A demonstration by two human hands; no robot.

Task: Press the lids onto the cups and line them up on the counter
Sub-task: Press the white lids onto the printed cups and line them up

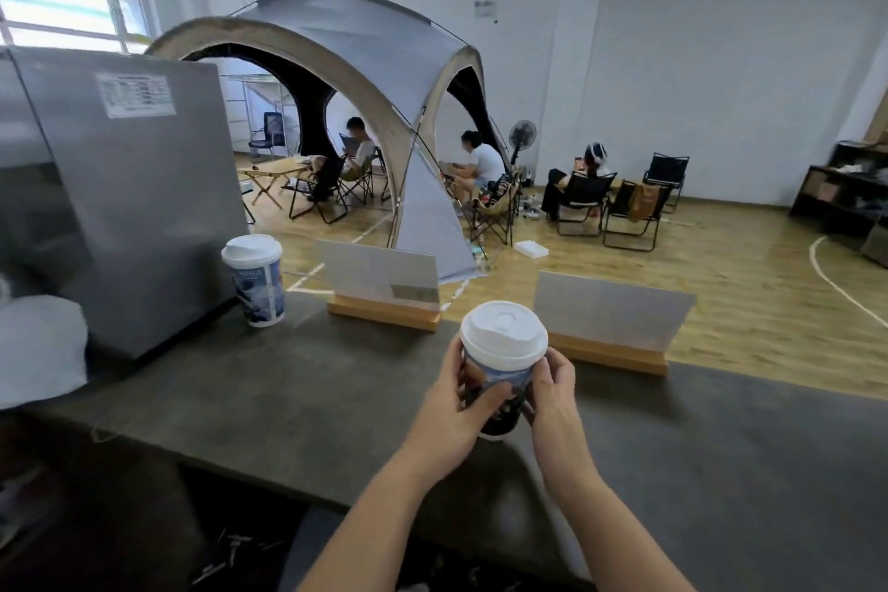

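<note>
A paper cup with a blue print and a white lid [503, 336] on it is held upright above the dark counter [269, 399]. My left hand [456, 409] grips the cup's side from the left, thumb across the front. From the right, my right hand [552, 392] holds the cup just under the lid's rim. The cup's body [499, 404] shows between the two hands. A second lidded cup [254, 281] of the same kind stands on the counter at the far left, next to the grey machine.
A grey box-shaped machine [129, 188] stands at the counter's left end, with a white object [38, 346] in front of it. Two card signs in wooden bases [384, 286] [608, 317] stand along the far edge. Beyond are a tent, chairs and seated people.
</note>
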